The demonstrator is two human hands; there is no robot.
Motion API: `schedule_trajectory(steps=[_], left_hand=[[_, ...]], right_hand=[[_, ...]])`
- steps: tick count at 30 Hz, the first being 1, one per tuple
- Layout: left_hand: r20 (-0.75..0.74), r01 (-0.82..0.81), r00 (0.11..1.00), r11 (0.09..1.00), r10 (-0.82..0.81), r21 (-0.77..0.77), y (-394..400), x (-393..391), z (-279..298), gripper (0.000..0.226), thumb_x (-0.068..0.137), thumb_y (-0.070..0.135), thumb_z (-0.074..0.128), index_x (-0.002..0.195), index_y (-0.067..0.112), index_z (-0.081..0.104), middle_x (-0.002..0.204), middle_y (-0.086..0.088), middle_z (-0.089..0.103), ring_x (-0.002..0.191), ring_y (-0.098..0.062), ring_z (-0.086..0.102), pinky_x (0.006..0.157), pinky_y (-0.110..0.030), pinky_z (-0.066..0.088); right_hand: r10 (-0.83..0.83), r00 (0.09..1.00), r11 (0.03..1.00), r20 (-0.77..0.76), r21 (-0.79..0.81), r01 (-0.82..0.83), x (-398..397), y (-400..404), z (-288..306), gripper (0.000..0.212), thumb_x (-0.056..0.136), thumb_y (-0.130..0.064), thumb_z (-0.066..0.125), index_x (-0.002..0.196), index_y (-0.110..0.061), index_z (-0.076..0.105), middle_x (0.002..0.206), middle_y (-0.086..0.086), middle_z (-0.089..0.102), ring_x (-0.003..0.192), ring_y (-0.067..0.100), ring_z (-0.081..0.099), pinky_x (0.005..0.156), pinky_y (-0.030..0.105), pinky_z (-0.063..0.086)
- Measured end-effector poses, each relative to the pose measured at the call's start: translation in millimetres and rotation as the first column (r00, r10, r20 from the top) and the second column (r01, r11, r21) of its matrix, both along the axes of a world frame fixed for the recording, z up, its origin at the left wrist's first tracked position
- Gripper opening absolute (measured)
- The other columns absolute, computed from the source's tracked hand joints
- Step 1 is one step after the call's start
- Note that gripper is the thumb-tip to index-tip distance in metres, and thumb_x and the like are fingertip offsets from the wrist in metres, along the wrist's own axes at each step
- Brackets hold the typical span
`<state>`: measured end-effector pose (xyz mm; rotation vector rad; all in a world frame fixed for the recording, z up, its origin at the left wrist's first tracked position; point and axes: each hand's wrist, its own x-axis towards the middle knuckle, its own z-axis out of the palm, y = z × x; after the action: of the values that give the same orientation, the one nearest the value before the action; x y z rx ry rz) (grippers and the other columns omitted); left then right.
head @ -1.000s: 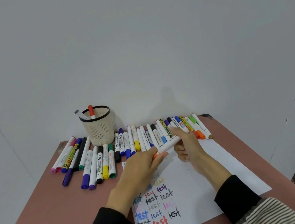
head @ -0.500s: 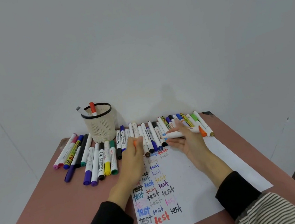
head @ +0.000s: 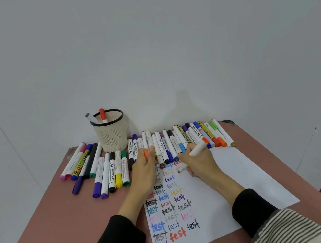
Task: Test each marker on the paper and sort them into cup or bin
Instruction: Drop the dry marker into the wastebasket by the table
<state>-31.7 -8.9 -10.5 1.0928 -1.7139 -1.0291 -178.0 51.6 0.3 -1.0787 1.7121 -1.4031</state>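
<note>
Uncapped since a second ago: orange cap (head: 146,154) now pinched in left hand (head: 145,167), parked at the paper's top-left corner. Right hand (head: 199,162) wrapped round the white marker (head: 194,152), flipped from roughly level half a second back to a writing slant, tip down at the paper (head: 237,188) beside the top row of "test" words. Tip looks at or just off the sheet; contact not clear. No fresh stroke visible under it yet.

Read: cap-off step done, test stroke for this marker starting. Sort verdict pending on whether ink shows.

Elsewhere: mesh cup (head: 111,133) at back left of bench (head: 51,217), holding two markers, a grey-capped and a red-capped one. Long row of capped markers (head: 165,145) along the back edge, second batch (head: 100,167) left of the paper. Bin not in view.

Likely next: short scribble, recap with left, then into cup or bin. Risk: cap slipping from the pinch.
</note>
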Motion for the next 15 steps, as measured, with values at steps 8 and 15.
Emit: schedule_trajectory(steps=[8,15], left_hand=[[-0.001,0.011,1.0,1.0,-0.011,0.001,-1.2,1.1,-1.9,0.033,0.1,0.047,0.033,0.089,0.019,0.047,0.073,0.004,0.051,0.059,-0.007,0.046,0.057,-0.023,0.039],[-0.033,0.021,0.999,1.0,-0.02,0.022,-1.4,1.5,-3.0,0.033,0.1,0.047,0.035,0.084,0.02,0.045,0.069,0.005,0.048,0.056,-0.007,0.042,0.056,-0.026,0.037]], right_hand=[[0.039,0.999,0.991,-0.003,-0.129,-0.039,-2.8,-2.6,-2.6,0.019,0.09,-0.016,0.066,0.077,-0.008,0.056,0.063,0.008,0.061,0.052,0.014,0.058,0.048,0.022,0.048],[0.007,0.998,0.982,0.059,-0.187,0.004,1.3,2.1,1.3,0.039,0.093,-0.05,0.046,0.083,-0.014,0.055,0.065,-0.007,0.053,0.057,0.002,0.049,0.058,0.017,0.04]])
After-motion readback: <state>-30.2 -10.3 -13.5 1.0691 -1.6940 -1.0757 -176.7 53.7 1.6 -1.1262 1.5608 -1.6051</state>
